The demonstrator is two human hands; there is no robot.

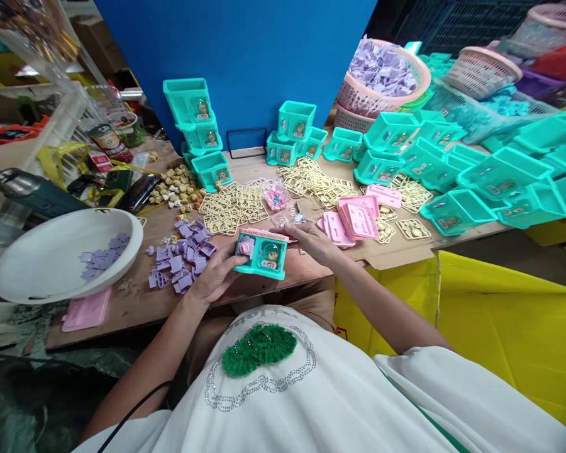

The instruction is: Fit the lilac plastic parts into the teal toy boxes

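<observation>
My left hand [219, 272] is closed round the left end of a small teal toy pet house [264, 267]. The house has a pink lid edge, a "HAPPY PET HOUSE" strip, a purple part with a pink knob, and a clear round bubble over a small figure. At its top right corner are the bent fingers of my right hand [314, 244], which seem to grip the lid edge; the fingertips are partly hidden. Just beyond them lies a clear plastic bag [290, 217] with small pieces. Purple parts [183, 255] lie in a heap left of my left hand.
Pink lids [358, 217] are piled at right, cream frames [236, 204] behind. Teal houses [295, 119] stand stacked before a blue board [240, 56] and along the right. At left are a white bowl [38, 251], a flask [33, 189] and small tan figures [179, 185].
</observation>
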